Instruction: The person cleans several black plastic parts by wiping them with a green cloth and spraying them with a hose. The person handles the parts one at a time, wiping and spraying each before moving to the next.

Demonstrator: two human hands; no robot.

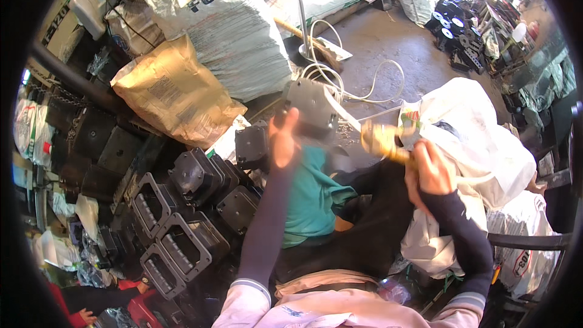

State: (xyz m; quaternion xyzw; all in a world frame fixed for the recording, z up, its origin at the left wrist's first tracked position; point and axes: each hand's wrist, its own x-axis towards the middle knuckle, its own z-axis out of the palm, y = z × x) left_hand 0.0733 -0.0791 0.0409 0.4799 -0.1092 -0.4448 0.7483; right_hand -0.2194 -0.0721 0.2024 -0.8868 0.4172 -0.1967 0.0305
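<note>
My left hand (284,141) grips a dark grey plastic housing (311,104) with rounded corners, holding it up over my lap. Closed around the handle of a yellow tool (384,140) is my right hand (430,173). The tool is blurred and its exact kind cannot be made out; its front end points toward the housing, and a pale strip or cord runs between the two. A green cloth (313,200) lies over my leg below the left hand. Similar black housings (197,170) are stacked just left of my left forearm.
Open-framed black parts (185,246) stand at the left. A brown paper bag (176,91) and a large white sack (225,36) lie beyond. A white cable (388,73) coils on the floor. At my right sits a white bag (473,127). Another person's hand (144,285) shows at lower left.
</note>
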